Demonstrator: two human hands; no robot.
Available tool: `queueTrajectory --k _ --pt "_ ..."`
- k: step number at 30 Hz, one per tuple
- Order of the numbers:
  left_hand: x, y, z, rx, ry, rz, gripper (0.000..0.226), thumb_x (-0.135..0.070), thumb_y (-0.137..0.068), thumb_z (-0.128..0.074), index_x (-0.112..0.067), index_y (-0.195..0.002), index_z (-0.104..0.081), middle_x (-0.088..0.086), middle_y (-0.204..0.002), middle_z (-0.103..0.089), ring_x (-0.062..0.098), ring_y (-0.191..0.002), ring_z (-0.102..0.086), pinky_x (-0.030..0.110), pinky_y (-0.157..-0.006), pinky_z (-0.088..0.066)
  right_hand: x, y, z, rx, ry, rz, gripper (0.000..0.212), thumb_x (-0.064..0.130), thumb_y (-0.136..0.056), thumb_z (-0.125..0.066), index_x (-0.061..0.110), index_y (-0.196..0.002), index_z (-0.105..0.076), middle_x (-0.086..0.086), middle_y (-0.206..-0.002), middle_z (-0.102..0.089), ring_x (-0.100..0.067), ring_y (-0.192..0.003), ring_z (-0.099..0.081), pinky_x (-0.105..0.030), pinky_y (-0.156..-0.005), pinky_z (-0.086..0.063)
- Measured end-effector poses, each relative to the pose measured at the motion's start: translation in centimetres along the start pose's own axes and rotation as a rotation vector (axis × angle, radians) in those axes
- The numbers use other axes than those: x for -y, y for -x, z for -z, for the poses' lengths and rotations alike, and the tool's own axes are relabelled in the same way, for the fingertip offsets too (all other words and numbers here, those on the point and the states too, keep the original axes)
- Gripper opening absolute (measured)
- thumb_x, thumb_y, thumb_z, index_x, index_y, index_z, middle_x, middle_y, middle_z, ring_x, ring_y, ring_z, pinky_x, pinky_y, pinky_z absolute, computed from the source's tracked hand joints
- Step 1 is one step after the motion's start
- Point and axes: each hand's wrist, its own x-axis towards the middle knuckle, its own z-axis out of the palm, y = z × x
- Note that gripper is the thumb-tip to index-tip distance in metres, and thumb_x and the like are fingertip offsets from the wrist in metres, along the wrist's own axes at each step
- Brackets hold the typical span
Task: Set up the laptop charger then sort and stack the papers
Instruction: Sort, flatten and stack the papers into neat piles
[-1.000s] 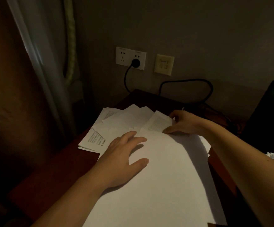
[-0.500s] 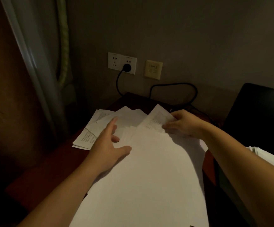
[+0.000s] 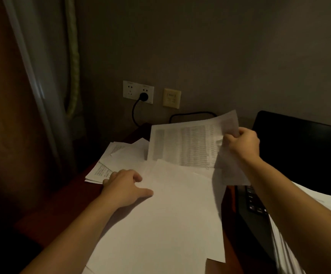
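While the charger plug point(image 3: 144, 96) sits in the white wall socket point(image 3: 129, 90) at upper centre, its black cable point(image 3: 134, 113) running down toward the desk point(image 3: 62, 204), I judge the charger step done and the sorting in hand.

Right hand point(image 3: 241, 143), right of centre: fingers and thumb clamped on the right edge of a printed sheet point(image 3: 186, 147), lifted clear and tilted toward me. Dense columns of text, too blurred to read. A second page seems to hang below the fist; not certain.

Left hand point(image 3: 125, 186), left of centre: knuckles up, fingers curled down onto the loose papers point(image 3: 123, 157), thumb stretched flat on the large blank sheet point(image 3: 170, 214). Whether the fingers pinch an edge, I cannot tell.

Handling: single sheets, light and limp. The lifted one bows under its own weight. Held at one edge it will flap and may crease. Better to pinch near a corner and support the far side, or slide it flat. Sheets will slip over each other, so one palm should pin the pile.

Surroundings: open laptop point(image 3: 299, 151) at right, just beside the papers, its keyboard point(image 3: 253, 198) partly under more white pages point(image 3: 330, 200). Yellowish wall plate point(image 3: 171, 98) beside the socket. Curtain point(image 3: 72, 56) at upper left. The spread overhangs the desk's near edge, and the laptop crowds any stacking place to the right.
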Motion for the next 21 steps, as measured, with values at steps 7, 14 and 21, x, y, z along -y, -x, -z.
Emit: queueTrajectory --k 7,14,21 --pt "-0.8 0.6 0.6 0.017 -0.282 0.054 0.095 -0.079 -0.072 -0.065 -0.031 -0.149 -0.036 0.003 -0.150 -0.038 0.029 -0.137 -0.036 0.047 -0.107 -0.034 -0.1 0.5 2.7 -0.155 -0.363 -0.249 0.009 0.013 -0.093 -0.060 0.015 -0.084 -0.062 -0.006 -0.089 -0.066 -0.031 -0.089 -0.067 -0.043 -0.075 -0.057" --pt "-0.6 1.3 0.4 0.004 -0.283 0.053 0.096 -0.079 -0.076 -0.061 -0.032 -0.153 -0.029 0.003 -0.156 -0.032 0.029 -0.141 -0.031 0.048 -0.109 -0.031 0.6 1.9 4.7 -0.245 -0.992 -0.522 0.019 0.000 -0.094 -0.055 0.013 -0.108 -0.058 -0.001 -0.099 -0.068 -0.016 -0.075 -0.067 -0.030 -0.062 -0.059" --pt "0.2 2.6 -0.5 -0.286 0.343 -0.056 0.042 -0.038 -0.102 -0.052 -0.020 -0.140 -0.055 0.006 -0.146 -0.051 0.026 -0.131 -0.048 0.041 -0.110 -0.040 -1.7 12.2 2.7 -0.118 -0.899 -0.617 0.037 -0.004 -0.098 -0.045 0.010 -0.130 -0.057 -0.009 -0.108 -0.070 -0.032 -0.094 -0.069 -0.037 -0.073 -0.058"
